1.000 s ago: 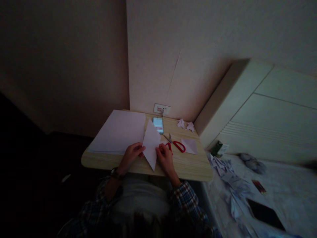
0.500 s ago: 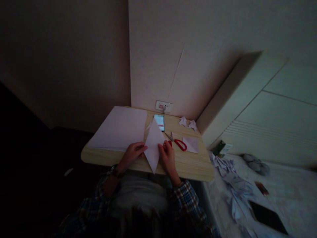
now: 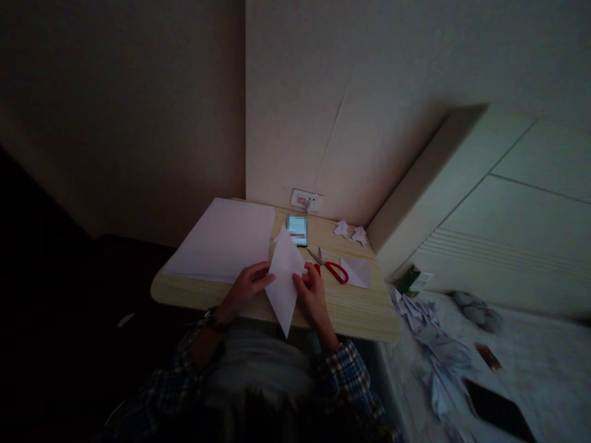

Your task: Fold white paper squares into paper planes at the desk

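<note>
In the head view, the left hand [image 3: 244, 289] and the right hand [image 3: 314, 294] both hold one white paper [image 3: 284, 277] shaped like a kite. The left fingers [image 3: 264, 282] pinch one side and the right fingers pinch the other. The paper is in front of the person, over the wooden surface [image 3: 355, 317] — its low tip pokes past the near edge. A big paper sheet [image 3: 226, 237] lies left. A phone [image 3: 300, 235] is just behind the kite's top, and red scissors [image 3: 337, 272] lie right — near a small creased paper [image 3: 357, 272].
</note>
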Available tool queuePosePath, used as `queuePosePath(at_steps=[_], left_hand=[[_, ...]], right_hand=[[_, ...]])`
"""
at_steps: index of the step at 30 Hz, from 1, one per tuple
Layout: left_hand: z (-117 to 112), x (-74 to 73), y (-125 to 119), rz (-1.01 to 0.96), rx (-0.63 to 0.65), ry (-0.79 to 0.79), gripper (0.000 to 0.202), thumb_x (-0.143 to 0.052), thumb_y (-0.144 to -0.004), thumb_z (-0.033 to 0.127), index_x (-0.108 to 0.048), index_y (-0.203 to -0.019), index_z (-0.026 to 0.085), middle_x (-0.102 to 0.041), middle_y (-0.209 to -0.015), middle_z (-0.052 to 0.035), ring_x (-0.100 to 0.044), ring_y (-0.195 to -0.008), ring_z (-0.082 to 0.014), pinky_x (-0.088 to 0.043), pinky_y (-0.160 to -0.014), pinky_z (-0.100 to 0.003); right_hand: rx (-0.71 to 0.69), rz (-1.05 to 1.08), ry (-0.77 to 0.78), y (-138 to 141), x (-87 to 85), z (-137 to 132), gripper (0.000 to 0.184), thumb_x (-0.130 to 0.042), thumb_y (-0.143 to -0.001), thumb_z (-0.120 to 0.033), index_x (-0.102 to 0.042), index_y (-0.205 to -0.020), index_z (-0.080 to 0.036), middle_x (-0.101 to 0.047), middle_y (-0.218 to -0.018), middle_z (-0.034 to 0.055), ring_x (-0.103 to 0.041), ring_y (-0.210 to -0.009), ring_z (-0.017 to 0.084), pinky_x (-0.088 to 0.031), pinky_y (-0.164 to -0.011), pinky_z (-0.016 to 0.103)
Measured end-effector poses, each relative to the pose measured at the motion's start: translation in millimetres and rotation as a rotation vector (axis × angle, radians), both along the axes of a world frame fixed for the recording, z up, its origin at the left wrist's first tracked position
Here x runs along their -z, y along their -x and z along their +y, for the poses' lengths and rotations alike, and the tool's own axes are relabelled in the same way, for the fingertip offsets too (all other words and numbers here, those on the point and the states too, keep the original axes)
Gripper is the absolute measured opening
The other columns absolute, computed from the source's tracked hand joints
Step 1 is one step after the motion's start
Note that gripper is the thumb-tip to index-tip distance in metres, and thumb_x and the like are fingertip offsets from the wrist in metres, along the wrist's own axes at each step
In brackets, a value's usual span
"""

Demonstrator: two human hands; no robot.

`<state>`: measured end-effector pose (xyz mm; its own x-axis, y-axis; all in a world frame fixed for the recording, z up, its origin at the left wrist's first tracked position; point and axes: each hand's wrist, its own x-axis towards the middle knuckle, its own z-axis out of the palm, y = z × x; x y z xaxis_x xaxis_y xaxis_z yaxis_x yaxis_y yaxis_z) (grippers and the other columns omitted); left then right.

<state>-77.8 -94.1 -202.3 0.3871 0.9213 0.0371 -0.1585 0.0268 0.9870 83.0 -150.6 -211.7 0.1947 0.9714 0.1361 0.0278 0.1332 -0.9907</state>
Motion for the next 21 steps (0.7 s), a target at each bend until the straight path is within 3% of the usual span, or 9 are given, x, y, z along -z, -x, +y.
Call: queuePosePath(at_steps=[3,6,9,13,16,19,21], left_hand=[[-4.2,-4.3,1.2,0.0,0.014,0.023,0.042,-0.074,-0.061,0.034,-0.07,-0.097,0.014,-0.072,-0.079,-0.0053,-0.054,-0.056,-0.0136,-0.04,-0.047,-0.022],[-7.5,-6.7,2.2,0.009,0.039,0.063,0.053,-0.074,-0.061,0.031,-0.064,-0.11,0.015,-0.07,-0.082,-0.0044,-0.049,-0.052,-0.0103,-0.032,-0.042,-0.019],[-9.1,-7.3,3.2,-0.021,0.084,0.094,0.06,-0.075,-0.059,0.027,-0.06,-0.115,0.016,-0.07,-0.089,-0.0058,-0.056,-0.061,-0.0143,-0.039,-0.047,-0.02],[-9.4,-6.0,5.7,-0.093,0.133,0.087,0.063,-0.074,-0.058,0.024,-0.057,-0.118,0.016,-0.07,-0.103,-0.009,-0.064,-0.086,-0.0245,-0.05,-0.068,-0.027],[-9.7,-5.0,6.3,-0.104,0.141,0.093,0.062,-0.073,-0.058,0.026,-0.057,-0.118,0.016,-0.071,-0.102,-0.0099,-0.064,-0.09,-0.0274,-0.051,-0.068,-0.028],[-9.4,-4.7,4.4,-0.069,0.164,0.115,0.06,-0.074,-0.06,0.031,-0.059,-0.117,0.018,-0.072,-0.091,-0.0082,-0.064,-0.072,-0.0217,-0.047,-0.055,-0.024],[-8.5,-4.7,3.2,-0.024,0.176,0.128,0.06,-0.074,-0.061,0.034,-0.06,-0.117,0.019,-0.071,-0.084,-0.0064,-0.056,-0.054,-0.0142,-0.036,-0.042,-0.021]], right_hand=[[-0.011,0.018,0.03,-0.1,0.9,1.3,0.026,-0.057,-0.081,-0.043,-0.052,-0.098,-0.024,-0.053,-0.058,-0.0045,-0.047,-0.046,0.012,-0.037,-0.042,0.023],[-0.007,0.068,0.059,-0.1,2.8,3.0,0.029,-0.059,-0.078,-0.046,-0.053,-0.096,-0.023,-0.054,-0.059,-0.0038,-0.046,-0.045,0.011,-0.037,-0.041,0.023],[-0.035,0.105,0.071,-0.1,3.5,3.5,0.032,-0.063,-0.075,-0.046,-0.056,-0.096,-0.023,-0.057,-0.062,-0.0026,-0.049,-0.047,0.012,-0.039,-0.043,0.023],[-0.124,0.087,0.099,0.2,1.7,3.1,0.034,-0.066,-0.073,-0.047,-0.06,-0.096,-0.023,-0.057,-0.059,-0.003,-0.048,-0.047,0.012,-0.038,-0.043,0.023],[-0.183,0.128,0.106,0.6,0.7,4.7,0.035,-0.068,-0.071,-0.047,-0.062,-0.093,-0.022,-0.056,-0.056,-0.0039,-0.046,-0.043,0.011,-0.037,-0.042,0.023],[-0.168,0.168,0.11,0.6,1.9,8.6,0.037,-0.068,-0.07,-0.049,-0.062,-0.094,-0.021,-0.057,-0.056,-0.0036,-0.048,-0.043,0.011,-0.04,-0.042,0.023],[-0.129,0.202,0.084,0.0,3.1,11.2,0.038,-0.066,-0.072,-0.048,-0.061,-0.098,-0.021,-0.06,-0.059,-0.0024,-0.052,-0.046,0.013,-0.043,-0.045,0.025]])
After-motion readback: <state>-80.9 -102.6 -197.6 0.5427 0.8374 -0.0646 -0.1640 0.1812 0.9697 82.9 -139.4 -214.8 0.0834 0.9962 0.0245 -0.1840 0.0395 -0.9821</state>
